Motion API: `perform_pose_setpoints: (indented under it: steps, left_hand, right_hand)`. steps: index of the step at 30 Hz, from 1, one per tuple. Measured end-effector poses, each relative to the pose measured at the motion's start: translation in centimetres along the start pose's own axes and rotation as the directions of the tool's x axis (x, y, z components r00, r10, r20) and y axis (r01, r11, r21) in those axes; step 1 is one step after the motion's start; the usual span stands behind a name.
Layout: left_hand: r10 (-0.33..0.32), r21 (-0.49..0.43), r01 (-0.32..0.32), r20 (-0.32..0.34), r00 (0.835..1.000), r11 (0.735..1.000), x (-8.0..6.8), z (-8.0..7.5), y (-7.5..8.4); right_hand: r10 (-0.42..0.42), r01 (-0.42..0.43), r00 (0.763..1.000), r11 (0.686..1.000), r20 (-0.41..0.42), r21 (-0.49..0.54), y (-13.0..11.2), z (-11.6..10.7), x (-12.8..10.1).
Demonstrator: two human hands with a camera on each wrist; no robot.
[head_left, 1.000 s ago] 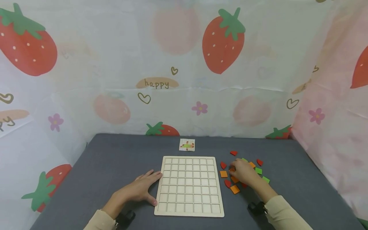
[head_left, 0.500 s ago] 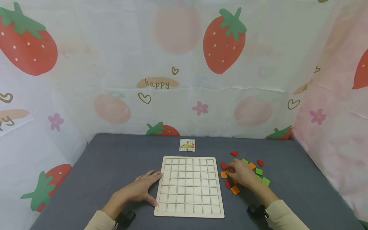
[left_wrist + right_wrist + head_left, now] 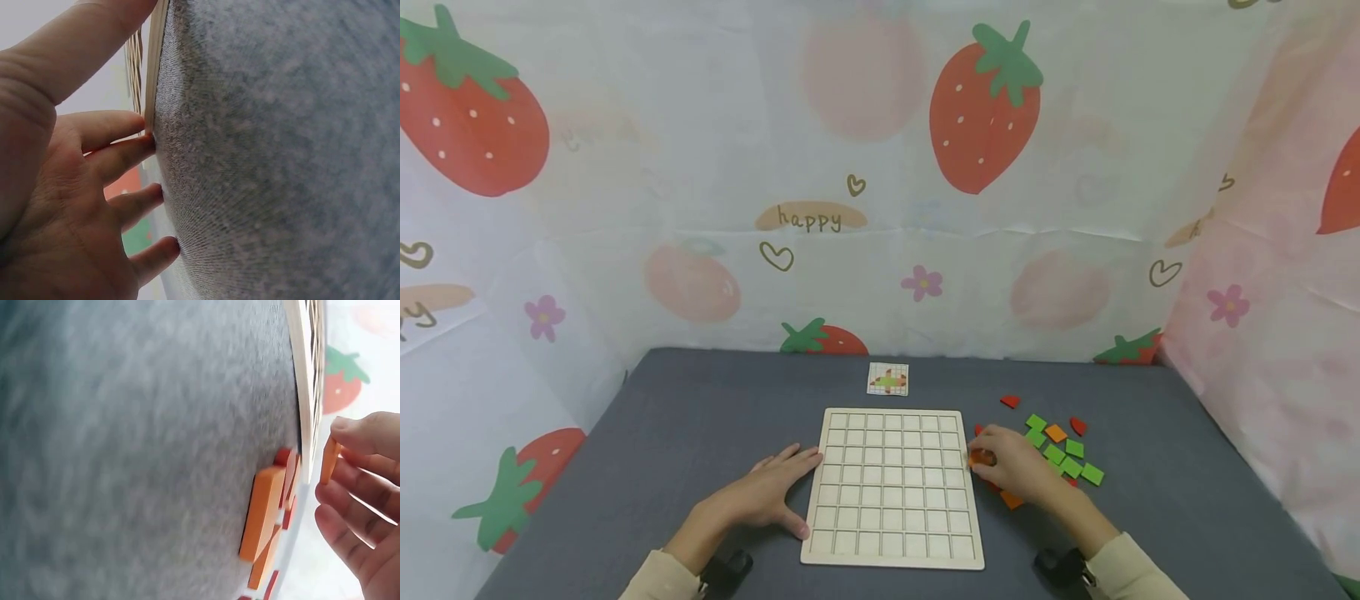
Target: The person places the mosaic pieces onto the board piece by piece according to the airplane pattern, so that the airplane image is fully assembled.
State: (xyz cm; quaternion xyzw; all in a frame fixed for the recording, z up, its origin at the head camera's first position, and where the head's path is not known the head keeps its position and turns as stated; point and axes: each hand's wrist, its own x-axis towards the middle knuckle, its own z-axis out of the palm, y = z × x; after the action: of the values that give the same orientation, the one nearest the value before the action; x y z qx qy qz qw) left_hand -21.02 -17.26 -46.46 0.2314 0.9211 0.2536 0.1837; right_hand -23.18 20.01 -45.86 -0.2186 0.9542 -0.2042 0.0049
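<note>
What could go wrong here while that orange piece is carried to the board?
The right hand pinches the orange tile only at its edges, so it could slip from the grip. Loose tiles lie close under the wrist and might get swept aside. The wooden grid board could slide if the left hand lets go.

Bright, even, soft light; faint shadows; head view sharp, bowed at edges; both wrist views blurred.

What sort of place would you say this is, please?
Probably a small tabletop play corner: a grey cloth-covered table walled in by strawberry-print sheets, with a wooden grid board and coloured tiles.
</note>
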Motion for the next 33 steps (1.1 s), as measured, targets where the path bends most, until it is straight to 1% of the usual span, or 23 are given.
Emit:
perform_pose_setpoints:
  steps: [2, 6, 10, 16, 20, 26, 30, 33]
  left_hand:
    - [0.0, -0.001, 0.0, 0.001, 1.0, 1.0, 0.0, 0.0, 0.0]
    - [-0.002, -0.001, 0.002, -0.002, 1.0, 1.0, -0.1, -0.1, 0.0]
    - [-0.009, 0.005, 0.009, -0.005, 1.0, 1.0, 0.0, 0.0, 0.1]
    - [-0.033, 0.006, 0.033, -0.004, 0.999, 0.999, 0.0, 0.1, 0.1]
    - [-0.042, 0.004, 0.042, -0.007, 0.999, 0.999, 0.0, 0.1, 0.0]
    - [-0.025, 0.009, 0.025, -0.006, 1.0, 1.0, 0.1, 0.1, -0.1]
    - [-0.018, 0.016, 0.018, -0.008, 1.0, 1.0, 0.1, 0.1, -0.1]
    - [-0.029, 0.011, 0.029, -0.001, 1.0, 1.0, 0.1, 0.2, -0.2]
  right_hand:
    - [-0.038, 0.038, 0.999, 0.999, -0.006, 0.0, -0.3, 0.1, -0.1]
    - [-0.099, 0.099, 0.995, 0.995, 0.016, 0.028, -0.8, 0.4, -0.2]
    - [-0.116, 0.113, 0.992, 0.992, 0.059, 0.048, -1.2, 0.6, -0.1]
    - [-0.143, 0.143, 0.986, 0.99, 0.089, 0.007, -1.7, 1.1, 0.3]
    - [-0.163, 0.165, 0.982, 0.986, 0.095, -0.014, -1.9, 1.3, 0.4]
    - [-0.178, 0.182, 0.978, 0.983, 0.107, -0.031, -2.0, 1.3, 0.5]
    - [-0.192, 0.198, 0.977, 0.979, 0.098, -0.056, -2.0, 1.4, 0.6]
    - [-0.197, 0.202, 0.976, 0.978, 0.09, -0.053, -2.0, 1.4, 0.5]
